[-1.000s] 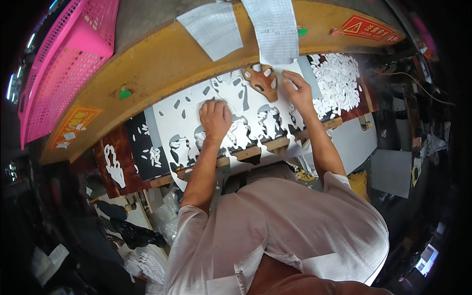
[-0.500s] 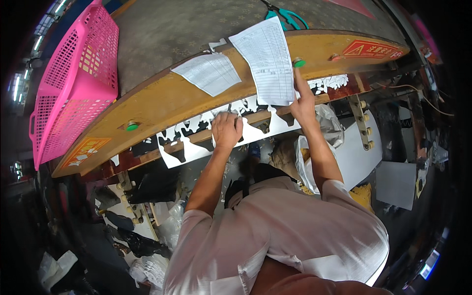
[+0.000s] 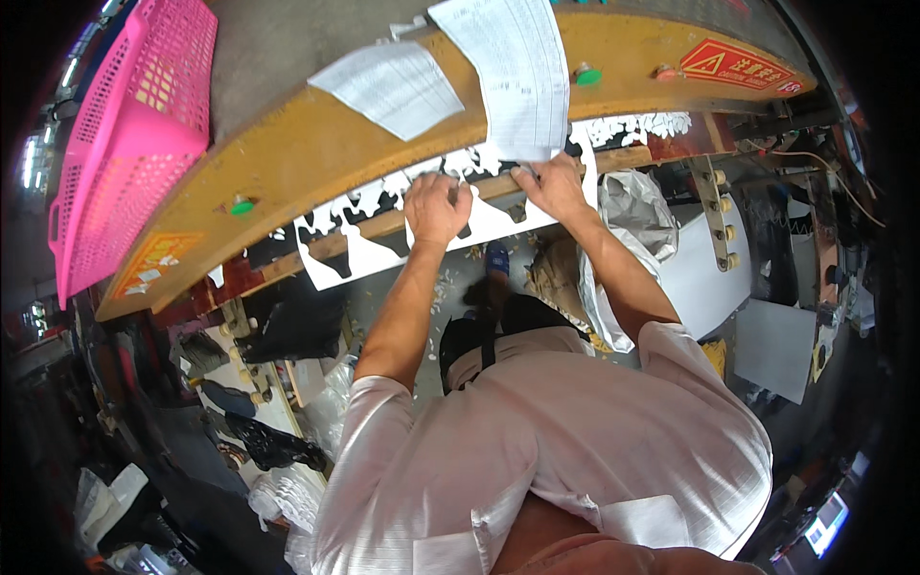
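A white sheet (image 3: 379,261) with curvy cut-out shapes lies across the ledge below a curved yellow machine beam (image 3: 287,158). My left hand (image 3: 438,206) bends its fingers over the middle of this sheet, gripping it with the thumb to the right side. Farther right, my right hand (image 3: 559,189) holds the same sheet, thumb pointing left. Its fingertips lie close under the lower end of a printed paper (image 3: 513,81) that hangs over the beam. Another printed paper (image 3: 393,91) is on the beam to the left.
Green buttons (image 3: 587,74) and a red button (image 3: 665,72) sit on the beam's front. A pink basket (image 3: 144,144) stands at the far left. Small white scraps (image 3: 637,126) lie along the ledge at right. Below are a whitish bag (image 3: 637,216) and black plastic (image 3: 292,331).
My right hand has come down from beside the green button onto the white sheet. My left hand stays on the sheet. The whole view has shifted, with the beam now higher in the picture.
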A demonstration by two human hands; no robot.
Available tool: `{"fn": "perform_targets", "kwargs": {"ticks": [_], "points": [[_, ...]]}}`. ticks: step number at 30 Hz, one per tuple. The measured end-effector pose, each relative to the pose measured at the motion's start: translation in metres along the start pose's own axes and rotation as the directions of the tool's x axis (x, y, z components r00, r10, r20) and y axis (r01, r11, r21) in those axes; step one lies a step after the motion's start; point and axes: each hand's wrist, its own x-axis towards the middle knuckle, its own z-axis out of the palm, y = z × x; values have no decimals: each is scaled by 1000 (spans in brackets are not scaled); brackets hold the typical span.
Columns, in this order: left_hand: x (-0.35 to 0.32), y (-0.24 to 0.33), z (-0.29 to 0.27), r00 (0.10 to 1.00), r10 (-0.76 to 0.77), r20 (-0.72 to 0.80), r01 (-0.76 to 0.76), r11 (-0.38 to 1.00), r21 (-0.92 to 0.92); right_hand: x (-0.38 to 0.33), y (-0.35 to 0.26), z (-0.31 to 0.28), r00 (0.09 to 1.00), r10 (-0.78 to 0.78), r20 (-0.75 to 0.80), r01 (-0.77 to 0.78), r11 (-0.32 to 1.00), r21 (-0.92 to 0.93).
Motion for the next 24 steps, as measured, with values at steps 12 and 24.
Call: {"fn": "perform_targets", "kwargs": {"ticks": [12, 24], "points": [[-87, 72, -59, 980, -167, 111, 192, 942, -276, -65, -37, -66, 961, 228, 154, -252, 955, 158], [-125, 102, -38, 983, 183, 23, -178, 974, -141, -85, -88, -11, 988, 4, 153, 24, 984, -175]]}}
